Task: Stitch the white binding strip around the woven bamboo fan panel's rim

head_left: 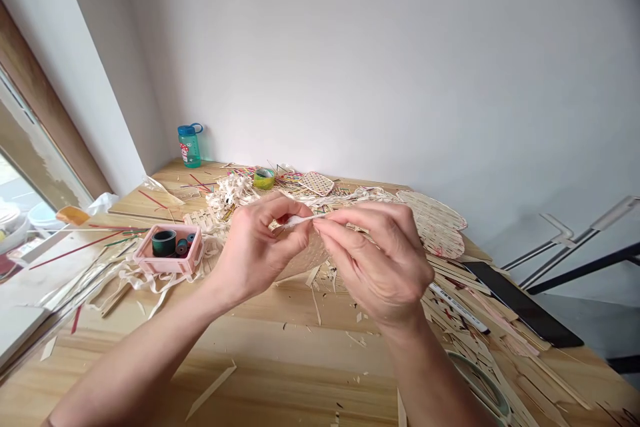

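Note:
Near the middle of the view, my left hand (267, 240) pinches a thin white strip (299, 220) between thumb and fingers. My right hand (377, 253) meets it from the right, its thumb and fingertips closed on the other end of the same strip. The two hands' fingertips are almost touching. Behind and below them a pale woven piece (303, 259) shows in part; my hands cover the rest, and whether it joins the strip cannot be seen.
A pink basket (170, 266) with dark spools sits left. Behind are a teal bottle (190, 148), a yellow-green tape roll (264, 179) and piled strips. Right lie a woven heart-shaped piece (433, 223), a marker (459, 309), a black phone (525, 303) and scissors (483, 383).

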